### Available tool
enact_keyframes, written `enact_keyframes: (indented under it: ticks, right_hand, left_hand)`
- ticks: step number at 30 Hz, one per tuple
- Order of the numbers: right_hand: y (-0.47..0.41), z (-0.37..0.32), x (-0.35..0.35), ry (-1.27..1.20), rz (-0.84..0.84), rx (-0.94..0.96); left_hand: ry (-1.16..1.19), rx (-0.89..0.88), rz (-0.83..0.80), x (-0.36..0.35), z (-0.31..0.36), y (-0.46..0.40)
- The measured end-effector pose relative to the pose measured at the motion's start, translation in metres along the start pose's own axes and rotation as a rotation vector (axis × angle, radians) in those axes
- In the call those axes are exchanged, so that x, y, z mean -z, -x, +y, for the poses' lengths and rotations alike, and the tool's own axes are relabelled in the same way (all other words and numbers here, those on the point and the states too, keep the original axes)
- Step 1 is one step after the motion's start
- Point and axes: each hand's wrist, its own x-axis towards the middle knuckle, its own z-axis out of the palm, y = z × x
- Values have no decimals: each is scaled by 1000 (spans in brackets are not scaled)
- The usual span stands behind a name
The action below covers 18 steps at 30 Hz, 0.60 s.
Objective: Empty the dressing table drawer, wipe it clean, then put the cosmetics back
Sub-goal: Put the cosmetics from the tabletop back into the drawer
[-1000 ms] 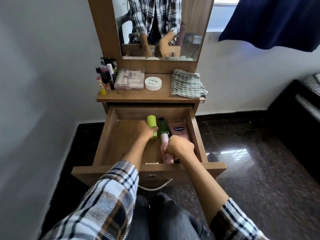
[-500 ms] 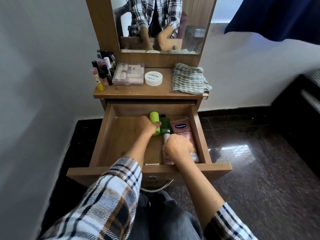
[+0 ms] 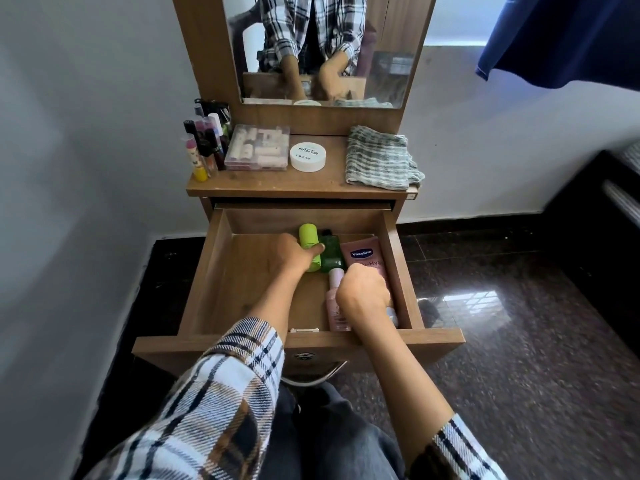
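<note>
The wooden drawer (image 3: 207, 278) is pulled out below the dressing table top. In its right half lie a lime green bottle (image 3: 308, 237), a dark green bottle (image 3: 330, 254), a pink Vaseline tube (image 3: 363, 254) and a pale pink bottle (image 3: 335, 306). My left hand (image 3: 292, 254) is wrapped around the lime green bottle. My right hand (image 3: 363, 292) is fisted over the lower part of the Vaseline tube, beside the pale pink bottle; what its fingers grip is hidden. The drawer's left half is bare wood.
On the table top stand several lipsticks and tubes (image 3: 204, 147), a clear plastic box (image 3: 258, 152), a white round jar (image 3: 308, 156) and a folded checked cloth (image 3: 379, 157). A mirror (image 3: 322, 46) rises behind. Dark polished floor lies to the right, a white wall left.
The camera has tilted down and closer. My left hand stays on the lime green bottle; my right hand has shifted slightly right, over the Vaseline tube.
</note>
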Motion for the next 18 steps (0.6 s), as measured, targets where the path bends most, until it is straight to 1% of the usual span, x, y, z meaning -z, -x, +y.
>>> enact_keyframes:
  ticks: [3, 7, 10, 13, 15, 18]
  right_hand:
    - [5, 0, 12, -7, 3, 29]
    - [16, -3, 34, -39, 57, 97]
    - [21, -9, 50, -164, 91, 169]
    - [25, -18, 66, -313, 67, 301]
    - [23, -26, 75, -381, 78, 374]
    - [7, -40, 81, -445, 139, 419]
  left_hand:
    - [79, 5, 38, 11, 5, 12]
    - [133, -86, 99, 31, 16, 36]
    - [121, -182, 166, 50, 25, 55]
    - [97, -260, 256, 68, 37, 65]
    - [106, -284, 334, 79, 45, 67]
    - [164, -277, 422, 92, 53, 57]
